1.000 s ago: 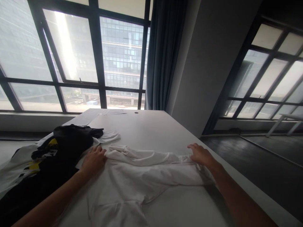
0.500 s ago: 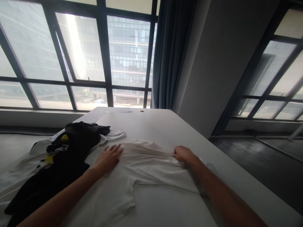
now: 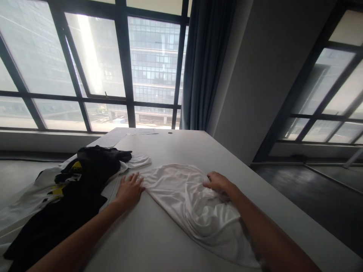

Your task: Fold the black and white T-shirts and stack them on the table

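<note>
A thin white T-shirt [image 3: 176, 192] lies crumpled on the white table, its near part bunched and twisted toward the right. My left hand [image 3: 131, 188] rests flat with fingers spread, the fingertips touching the shirt's left corner. At the shirt's upper right edge, my right hand [image 3: 217, 183] is curled, thumb and fingers pinching the cloth. My right forearm hides some of the fabric beneath it. Beside my left arm sits a heap of clothes, with a black garment [image 3: 82, 189] bearing yellow and white print on top.
White cloth [image 3: 25, 206] spreads under and left of the black garment. Papers [image 3: 109, 139] lie at the far left of the table [image 3: 181, 145], near a small round hole. Behind stand windows, a dark blue curtain [image 3: 202, 68] and a grey pillar [image 3: 255, 83].
The shirt's near part, stretched toward me on the left before, has swung right and bunched beneath my right arm. Bare tabletop now shows beside my left forearm. Both hands stay nearly in place.
</note>
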`<state>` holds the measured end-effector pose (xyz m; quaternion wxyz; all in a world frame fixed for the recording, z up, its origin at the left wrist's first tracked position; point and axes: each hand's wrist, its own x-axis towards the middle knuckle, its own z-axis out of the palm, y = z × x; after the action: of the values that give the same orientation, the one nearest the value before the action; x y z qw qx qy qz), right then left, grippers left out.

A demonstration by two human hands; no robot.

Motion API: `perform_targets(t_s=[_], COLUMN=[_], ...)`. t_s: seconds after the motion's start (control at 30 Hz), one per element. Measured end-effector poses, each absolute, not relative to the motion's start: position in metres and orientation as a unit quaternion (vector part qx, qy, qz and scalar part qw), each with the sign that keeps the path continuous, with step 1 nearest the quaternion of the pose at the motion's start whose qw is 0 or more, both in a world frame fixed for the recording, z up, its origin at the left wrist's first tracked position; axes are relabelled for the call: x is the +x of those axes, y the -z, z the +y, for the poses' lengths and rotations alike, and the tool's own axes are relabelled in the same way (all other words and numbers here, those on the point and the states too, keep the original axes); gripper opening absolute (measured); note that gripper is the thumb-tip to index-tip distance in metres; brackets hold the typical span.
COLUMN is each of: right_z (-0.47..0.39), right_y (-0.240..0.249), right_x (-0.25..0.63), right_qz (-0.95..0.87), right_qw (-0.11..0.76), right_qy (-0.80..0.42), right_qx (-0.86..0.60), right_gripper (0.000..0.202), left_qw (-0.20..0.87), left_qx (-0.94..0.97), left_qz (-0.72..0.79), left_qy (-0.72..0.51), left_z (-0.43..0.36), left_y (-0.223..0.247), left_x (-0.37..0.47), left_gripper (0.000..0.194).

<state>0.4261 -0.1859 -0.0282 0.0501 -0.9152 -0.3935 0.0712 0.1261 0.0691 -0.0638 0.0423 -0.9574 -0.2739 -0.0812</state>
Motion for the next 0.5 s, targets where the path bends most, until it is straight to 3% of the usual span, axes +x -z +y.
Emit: perform_targets(t_s=[0.07,0.13,0.23,0.33,0.4,0.5], right_z=[-0.187,-0.183,-0.171,-0.161,-0.160,-0.173], right_y=[0.032,0.028,0.014,-0.003,-0.013,-0.023], right_x=[0.417,0.399,0.374,0.364,0.366,0.379], right_qz=[-0.423,-0.429,-0.395,-0.339,-0.311,-0.273], right_qw=[0.089,0.186,0.411,0.615,0.693,0.742], right_qy=[-0.115,-0.170,-0.227,-0.214,-0.179,-0.144], right_qx=[-0.894,-0.867,-0.790,-0.679,-0.626,-0.595], right_gripper=[0.025,0.024,0.032,0.037,0.040,0.044], left_qw=[0.068,0.013,-0.183,-0.261,-0.245,-0.228], left_qx=[-0.948,-0.957,-0.966,-0.956,-0.960,-0.967], left_qz=[-0.286,-0.266,-0.173,-0.132,-0.133,-0.110], left_qy=[0.119,0.115,0.061,-0.007,-0.018,0.033], left_z=[0.064,0.039,-0.016,-0.062,-0.074,-0.069], left_y=[0.057,0.048,0.040,0.045,0.050,0.053], left_x=[0.129,0.131,0.133,0.142,0.152,0.164], left_gripper=[0.042,0.038,0.046,0.062,0.049,0.024])
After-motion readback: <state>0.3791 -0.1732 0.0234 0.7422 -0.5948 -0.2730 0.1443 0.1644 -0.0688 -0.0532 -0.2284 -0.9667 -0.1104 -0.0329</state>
